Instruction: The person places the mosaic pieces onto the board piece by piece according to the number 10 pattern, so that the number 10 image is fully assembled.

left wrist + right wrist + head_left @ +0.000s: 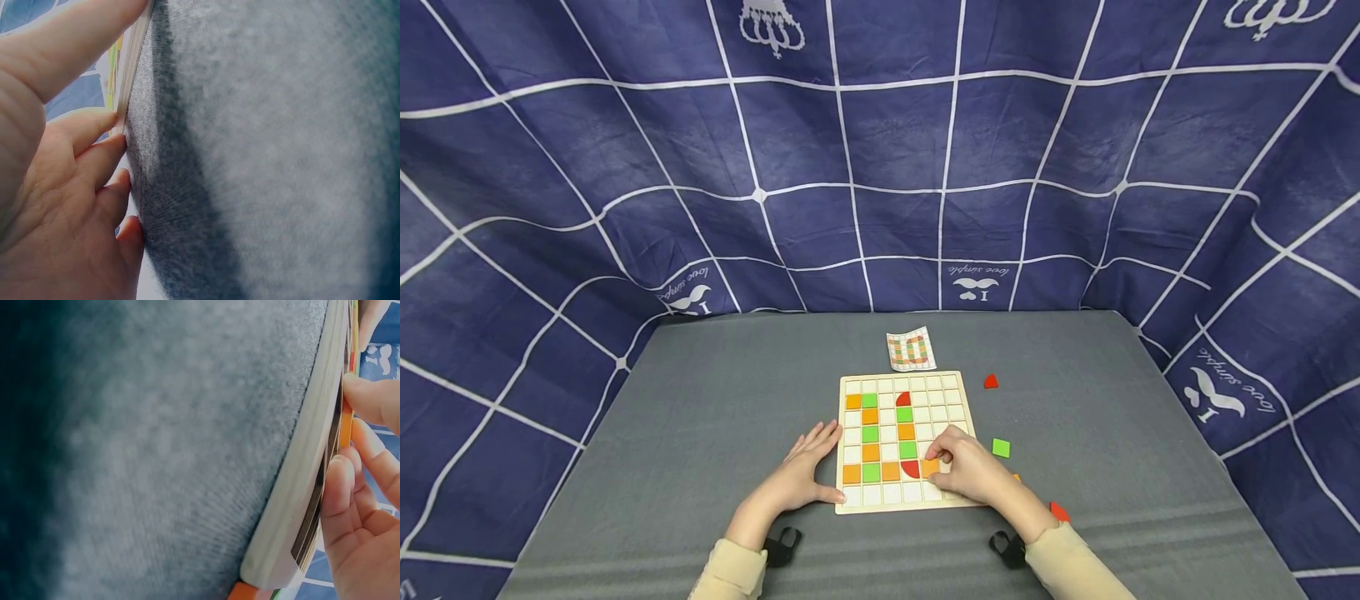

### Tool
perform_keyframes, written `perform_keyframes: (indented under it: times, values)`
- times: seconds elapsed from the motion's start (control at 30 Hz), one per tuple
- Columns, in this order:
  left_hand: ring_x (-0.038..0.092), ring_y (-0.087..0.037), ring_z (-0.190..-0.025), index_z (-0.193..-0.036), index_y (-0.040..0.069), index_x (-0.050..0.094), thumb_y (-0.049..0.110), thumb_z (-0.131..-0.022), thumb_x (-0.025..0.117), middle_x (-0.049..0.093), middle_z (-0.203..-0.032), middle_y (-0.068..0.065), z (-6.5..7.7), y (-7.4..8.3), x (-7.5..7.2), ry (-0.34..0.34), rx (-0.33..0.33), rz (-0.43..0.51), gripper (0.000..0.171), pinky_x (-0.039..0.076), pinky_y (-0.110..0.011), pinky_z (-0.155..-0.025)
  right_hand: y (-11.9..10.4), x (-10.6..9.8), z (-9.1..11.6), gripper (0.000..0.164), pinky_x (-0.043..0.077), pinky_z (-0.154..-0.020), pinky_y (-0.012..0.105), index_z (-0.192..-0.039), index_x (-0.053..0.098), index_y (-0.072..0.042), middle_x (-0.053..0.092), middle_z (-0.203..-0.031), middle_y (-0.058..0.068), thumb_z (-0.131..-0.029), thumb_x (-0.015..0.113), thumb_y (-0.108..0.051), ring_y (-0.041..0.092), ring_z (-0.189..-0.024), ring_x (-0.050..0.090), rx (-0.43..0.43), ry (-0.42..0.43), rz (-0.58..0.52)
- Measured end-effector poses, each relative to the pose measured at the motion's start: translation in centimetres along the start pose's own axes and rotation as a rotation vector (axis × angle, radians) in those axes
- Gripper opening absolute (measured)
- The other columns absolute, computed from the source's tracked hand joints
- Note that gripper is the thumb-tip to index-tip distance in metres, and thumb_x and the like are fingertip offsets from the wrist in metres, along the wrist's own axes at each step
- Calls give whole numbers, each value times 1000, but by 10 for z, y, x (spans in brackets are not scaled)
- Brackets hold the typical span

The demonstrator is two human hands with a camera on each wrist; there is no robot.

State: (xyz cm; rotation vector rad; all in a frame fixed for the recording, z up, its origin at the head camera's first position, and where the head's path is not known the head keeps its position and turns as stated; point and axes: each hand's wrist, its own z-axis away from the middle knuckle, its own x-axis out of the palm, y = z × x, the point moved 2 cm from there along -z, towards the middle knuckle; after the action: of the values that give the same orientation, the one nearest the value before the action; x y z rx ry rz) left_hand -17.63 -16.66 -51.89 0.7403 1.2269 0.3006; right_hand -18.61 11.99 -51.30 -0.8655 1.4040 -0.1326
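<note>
The right hand [967, 468] is pinching an orange tile [930, 468] between thumb and fingertips, its fingers bent nearly together, over the near right part of the gridded board [955, 382]. That tile is sitting just right of a red quarter-round piece [910, 469], in the row second from the board's near edge. The left hand [801, 472] is resting against the board's left edge, fingers extended, thumb spread wide toward the near left corner, gripping nothing. Orange and green squares are filling other cells on the left and middle. A printed card [912, 349] is lying just beyond the far edge. To the right, a red piece [991, 382] is lying farther away and a green square [1001, 448] nearer, both on the grey tabletop [737, 375].
</note>
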Motion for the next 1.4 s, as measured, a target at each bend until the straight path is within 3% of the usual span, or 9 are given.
perform_keyframes:
  times: [0.33, 0.57, 0.87, 1.2, 1.4]
  values:
    - [16, -37, -152, -153, 3, 34, 23, -64, 92, 27, -162, -14, -1, 0, 0, 3, -6, -7, 108, 12, -57, -123, -1, 0, 1, 20, 42, -65, 18, -87, 70, -17, 52, -82, -7, -74, 84, -11, 5, -73, 48, 4, 6, -28]
    - [16, -38, -152, -153, 3, 34, 23, -64, 91, 28, -161, -15, -1, 0, -1, -3, -5, -13, 108, 12, -58, -123, 0, -10, 5, 24, 47, -62, 17, -92, 71, -11, 57, -85, 0, -73, 85, -6, 7, -71, 52, -3, 65, -170]
    - [17, -39, -151, -152, 1, 34, 23, -63, 92, 29, -160, -17, -1, 2, -2, 1, 7, -11, 108, 13, -59, -122, 18, -44, 10, 20, 49, -64, 17, -97, 73, -7, 61, -88, 4, -79, 80, -6, 4, -72, 52, 183, 157, -285]
    - [16, -37, -152, -152, 3, 35, 21, -63, 92, 28, -161, -15, 0, 2, 0, 6, -13, 3, 108, 11, -57, -123, 47, -75, 28, 21, 53, -67, 18, -102, 72, -3, 64, -94, 8, -83, 78, -9, 5, -77, 56, 247, 246, -281]
    - [16, -36, -152, -152, 3, 35, 22, -63, 92, 28, -161, -15, -1, 1, 1, 5, -14, -3, 108, 12, -57, -123, 67, -87, 48, 22, 52, -65, 19, -104, 71, -4, 64, -92, 5, -84, 77, -12, 6, -75, 56, 331, 239, -280]
